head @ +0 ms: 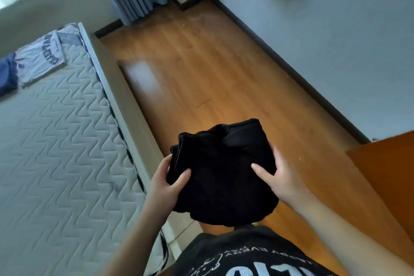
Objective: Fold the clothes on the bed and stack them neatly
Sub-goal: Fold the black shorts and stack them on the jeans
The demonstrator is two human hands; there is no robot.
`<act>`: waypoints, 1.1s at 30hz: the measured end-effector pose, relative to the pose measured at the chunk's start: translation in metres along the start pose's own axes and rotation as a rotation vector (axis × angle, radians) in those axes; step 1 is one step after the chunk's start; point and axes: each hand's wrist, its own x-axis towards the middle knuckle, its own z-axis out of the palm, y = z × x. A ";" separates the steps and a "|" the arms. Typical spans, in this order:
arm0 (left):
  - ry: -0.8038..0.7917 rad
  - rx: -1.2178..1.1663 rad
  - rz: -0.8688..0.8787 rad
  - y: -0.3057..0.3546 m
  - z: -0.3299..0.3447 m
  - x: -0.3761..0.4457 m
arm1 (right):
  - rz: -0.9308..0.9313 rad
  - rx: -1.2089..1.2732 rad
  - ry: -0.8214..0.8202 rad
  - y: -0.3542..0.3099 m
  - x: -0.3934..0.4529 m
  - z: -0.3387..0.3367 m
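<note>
A person standing beside the bed (pixel 56 145) holds a folded black garment (pixel 221 172) over the wooden floor (pixel 201 63), left hand (pixel 167 182) and right hand (pixel 276 176) each pinching a side, thumbs on top. The carry appears under way; next, it likely goes to the 10 o'clock stack, a folded grey shirt (pixel 42 58) beside a blue garment (pixel 7 74), with only open mattress between.

Folded garment (pixel 221 172) is held lower centre, over the floor (pixel 201 63); bed (pixel 56 141) sits left, two tops (pixel 33 60) laid upper left.
</note>
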 end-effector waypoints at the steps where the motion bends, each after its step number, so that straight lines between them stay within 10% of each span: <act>1: 0.026 -0.040 -0.025 -0.002 -0.003 -0.001 | -0.022 -0.012 -0.019 -0.005 0.006 0.003; 33: 0.272 -0.215 0.021 0.085 -0.216 0.320 | -0.191 -0.167 -0.115 -0.228 0.397 0.155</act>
